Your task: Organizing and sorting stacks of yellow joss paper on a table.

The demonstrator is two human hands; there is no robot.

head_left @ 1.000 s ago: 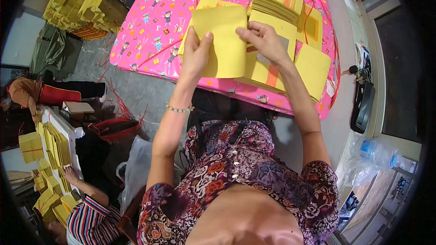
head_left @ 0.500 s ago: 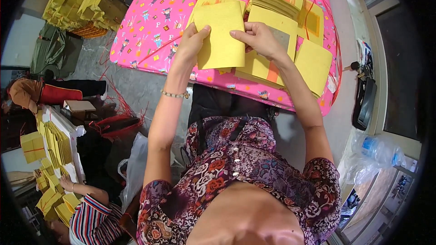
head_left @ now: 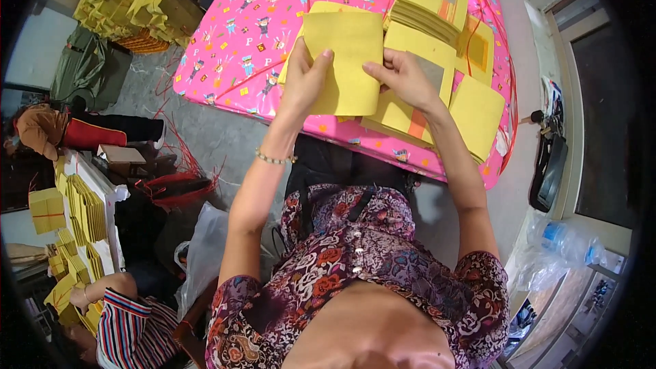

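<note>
My left hand [head_left: 305, 78] and my right hand [head_left: 403, 78] both grip a folded bundle of yellow paper sheets [head_left: 348, 55], held above a table with a pink patterned cover [head_left: 253, 41]. Just right of the bundle lie more yellow paper stacks [head_left: 430, 7], some with grey and orange patches. A flat yellow stack [head_left: 477, 113] sits near the table's right front edge.
Yellow paper piles [head_left: 123, 0] stand at the far left beyond the table. At the lower left another person in a striped top [head_left: 130, 331] works at yellow stacks [head_left: 82, 212]. Red strings [head_left: 181, 178] lie on the floor. A plastic bottle [head_left: 567, 240] lies at right.
The yellow bundle has been raised and turned upright between both hands, and my left hand has shifted from its left edge to its front.
</note>
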